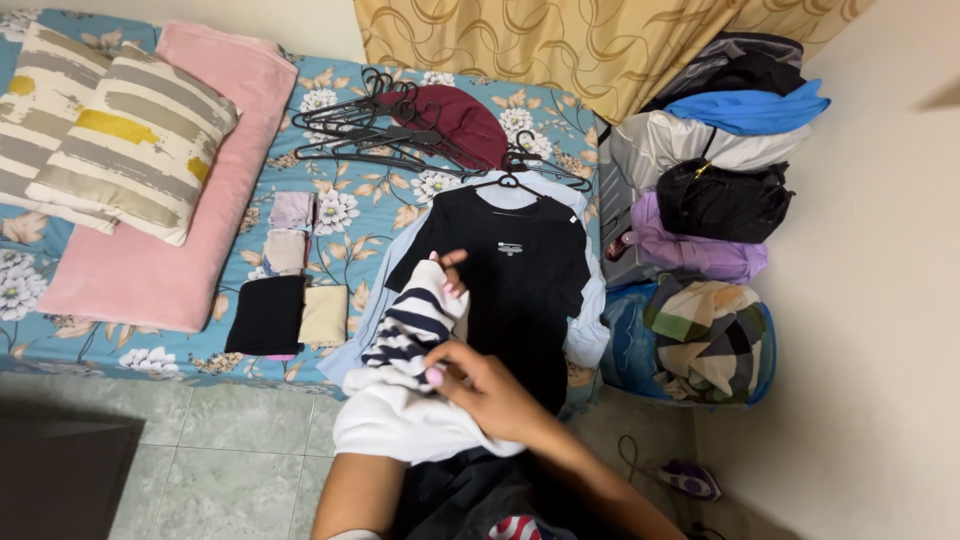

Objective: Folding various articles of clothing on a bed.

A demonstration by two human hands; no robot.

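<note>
Your right hand comes in from the lower right, forearm slanting up toward the middle, wrist bent, fingers curled and pinching the soft white and navy-striped knit garment. Your left hand is mostly hidden under the same garment; only a few fingertips and the thumb show past its upper edge, closed on the cloth from behind. Your left forearm rises from the bottom edge, covered by the white part of the fabric.

The striped garment hangs bunched between both hands, in front of the near edge of the bed, its striped section overlapping the lower left of a black short-sleeved T-shirt on a hanger. That shirt lies flat on the blue floral bedsheet, on top of a pale blue shirt.

Behind it sit a heap of black plastic hangers and a dark red cloth. To the left lie small folded pieces of clothing, a pink folded blanket and striped pillows. On the right, a black handbag rests among stacked bags and clothes.
</note>
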